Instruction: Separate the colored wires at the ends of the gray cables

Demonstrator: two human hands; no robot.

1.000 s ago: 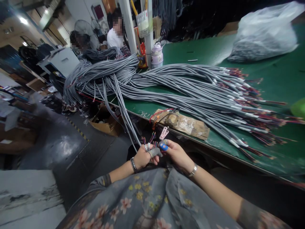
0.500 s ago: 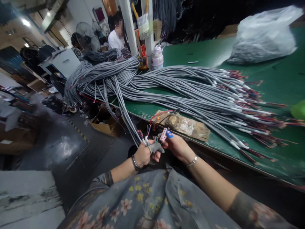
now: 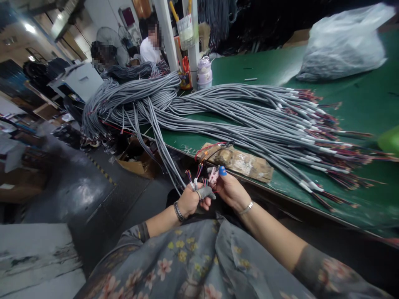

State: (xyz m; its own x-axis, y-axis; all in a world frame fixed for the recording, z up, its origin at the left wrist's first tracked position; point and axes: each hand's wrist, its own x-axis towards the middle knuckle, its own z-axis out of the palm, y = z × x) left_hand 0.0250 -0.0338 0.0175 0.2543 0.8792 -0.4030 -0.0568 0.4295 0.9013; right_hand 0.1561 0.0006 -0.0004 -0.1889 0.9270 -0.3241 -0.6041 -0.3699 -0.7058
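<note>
My left hand (image 3: pixel 189 201) is closed around several grey cables (image 3: pixel 170 160), whose stripped ends fan out in thin coloured wires (image 3: pixel 205 182) above the fingers. A grey cover wraps the thumb of that hand. Between the thumb and fingers of my right hand (image 3: pixel 231 187) is a small pink clip-like tool (image 3: pixel 213 176), held right beside the wire ends; a blue cover sits on the thumb tip. Whether the tool's jaws are closed on a wire is too small to tell. Both hands are close together in front of the table edge.
A large bundle of grey cables (image 3: pixel 218 104) lies across the green table (image 3: pixel 258 68), with wire ends to the right. A taped cardboard piece (image 3: pixel 246 162) lies at the near edge. A plastic bag (image 3: pixel 343 45), a lilac bottle (image 3: pixel 204 74) and a co-worker (image 3: pixel 148 50) are farther back.
The pink tool has tilted and moved slightly down, closer to the wires in my left hand. A second person's head has come into view by the fan. The view has shifted slightly.
</note>
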